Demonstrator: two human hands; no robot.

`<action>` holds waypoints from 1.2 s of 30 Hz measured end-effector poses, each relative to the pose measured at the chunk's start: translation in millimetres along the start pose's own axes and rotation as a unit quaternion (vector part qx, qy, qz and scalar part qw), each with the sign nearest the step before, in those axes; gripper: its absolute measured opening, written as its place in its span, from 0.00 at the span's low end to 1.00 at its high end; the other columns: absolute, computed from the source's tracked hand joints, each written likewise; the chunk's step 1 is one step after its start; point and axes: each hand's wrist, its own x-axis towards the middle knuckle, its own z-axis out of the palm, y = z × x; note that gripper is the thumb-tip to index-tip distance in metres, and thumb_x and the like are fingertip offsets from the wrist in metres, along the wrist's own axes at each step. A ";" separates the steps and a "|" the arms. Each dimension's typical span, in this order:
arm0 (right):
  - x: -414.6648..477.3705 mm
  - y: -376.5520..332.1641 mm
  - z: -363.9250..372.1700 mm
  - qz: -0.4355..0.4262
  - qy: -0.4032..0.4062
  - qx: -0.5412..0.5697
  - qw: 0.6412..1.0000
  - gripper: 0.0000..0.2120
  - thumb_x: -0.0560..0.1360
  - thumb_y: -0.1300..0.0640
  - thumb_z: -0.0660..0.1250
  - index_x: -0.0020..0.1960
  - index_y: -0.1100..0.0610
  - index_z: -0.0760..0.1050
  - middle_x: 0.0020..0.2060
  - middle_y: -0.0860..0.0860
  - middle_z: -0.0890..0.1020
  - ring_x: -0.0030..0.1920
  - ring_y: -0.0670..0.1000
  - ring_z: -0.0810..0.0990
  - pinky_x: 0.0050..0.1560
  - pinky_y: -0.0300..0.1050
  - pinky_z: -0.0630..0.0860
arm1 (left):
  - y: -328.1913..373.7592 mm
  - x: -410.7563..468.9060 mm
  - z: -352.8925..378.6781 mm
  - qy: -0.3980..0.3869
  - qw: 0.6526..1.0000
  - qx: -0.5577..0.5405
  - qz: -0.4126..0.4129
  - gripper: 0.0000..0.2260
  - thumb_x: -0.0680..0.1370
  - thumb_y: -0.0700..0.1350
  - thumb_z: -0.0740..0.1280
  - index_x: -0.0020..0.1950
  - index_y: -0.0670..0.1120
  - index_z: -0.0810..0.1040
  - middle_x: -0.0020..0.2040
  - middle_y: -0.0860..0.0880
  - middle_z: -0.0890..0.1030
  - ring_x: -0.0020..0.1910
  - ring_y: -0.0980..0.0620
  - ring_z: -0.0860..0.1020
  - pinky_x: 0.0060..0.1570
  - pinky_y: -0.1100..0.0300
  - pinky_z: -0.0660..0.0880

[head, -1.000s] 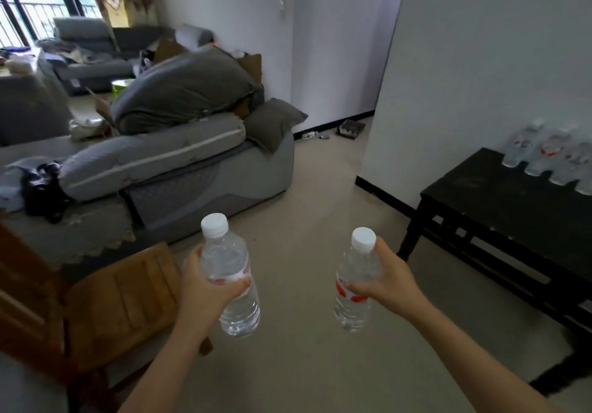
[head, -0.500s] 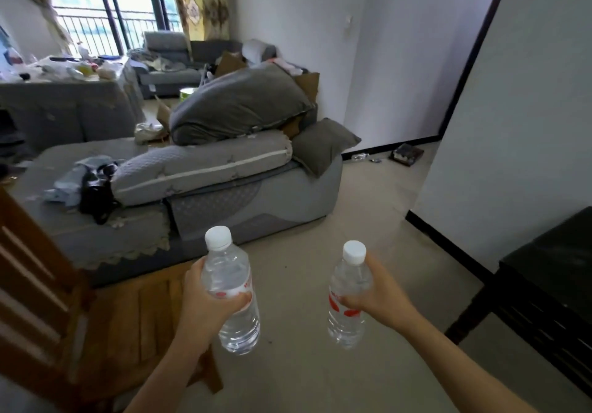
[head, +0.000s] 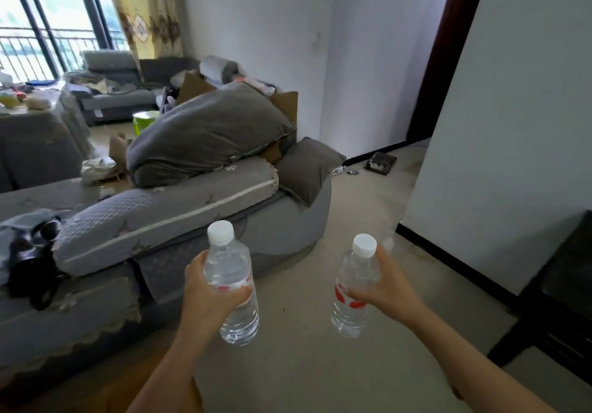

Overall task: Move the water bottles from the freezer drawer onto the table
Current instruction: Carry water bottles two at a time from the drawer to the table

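Carrying one water bottle in each of your hands, you hold both upright over the floor [head: 320, 367] in front of you. Your left hand [head: 208, 300] is wrapped round the middle of the left bottle [head: 228, 262], fingers curled across the red-printed label, at about 6 o'clock in the view. Your right hand [head: 389, 291] grasps the right bottle [head: 349, 319] round its upper half, thumb up near the white cap, at about 5 o'clock. The two bottles are apart and touch nothing but your hands.

Neither bottle is on the desk [head: 567, 284] yet. Its dark corner shows at the right edge, around 4 o'clock, near your right forearm. No freezer drawer is in view. The grey sofa [head: 192, 214] fills the view from 8 to 10 o'clock, well clear of the bottles.

Both bottles look nearly full of clear liquid water, so expect them to feel heavy for their size and to slosh if you swing them. The walls are thin ribbed plastic and will probably dent under a hard squeeze, so firm and even pressure suits them better than a pinch. Having come out of a freezer, they may be cold and damp, though no wetness is visible, so watch for slipping. The mid-body hold of your left hand looks the surer one. The higher hold of your right lets the weight hang below it. The bases are narrow, so set each one down flat before you let go.
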 end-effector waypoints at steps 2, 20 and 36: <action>9.5 -0.6 -0.5 0.007 0.014 0.006 1.000 0.22 0.61 0.55 0.77 0.49 0.43 0.71 0.44 0.43 0.79 0.47 0.45 0.79 0.49 0.43 0.76 | -1.9 20.8 8.0 -0.011 1.000 0.001 0.006 0.28 0.62 0.34 0.77 0.60 0.42 0.73 0.54 0.42 0.78 0.53 0.44 0.78 0.57 0.42 0.74; 151.0 141.4 -109.7 0.147 0.096 -0.048 0.983 0.25 0.60 0.53 0.76 0.50 0.38 0.67 0.46 0.42 0.78 0.48 0.45 0.78 0.48 0.42 0.75 | -0.4 189.8 254.2 -0.156 0.987 -0.009 0.035 0.18 0.61 0.31 0.76 0.47 0.42 0.77 0.42 0.44 0.81 0.42 0.47 0.81 0.42 0.54 0.77; 268.7 261.9 -231.6 0.260 0.165 -0.048 0.950 0.17 0.63 0.50 0.72 0.47 0.42 0.69 0.44 0.45 0.80 0.46 0.46 0.80 0.52 0.51 0.77 | -0.2 295.7 486.4 -0.253 0.967 -0.026 0.004 0.19 0.61 0.31 0.75 0.49 0.39 0.77 0.43 0.41 0.81 0.42 0.43 0.81 0.40 0.55 0.76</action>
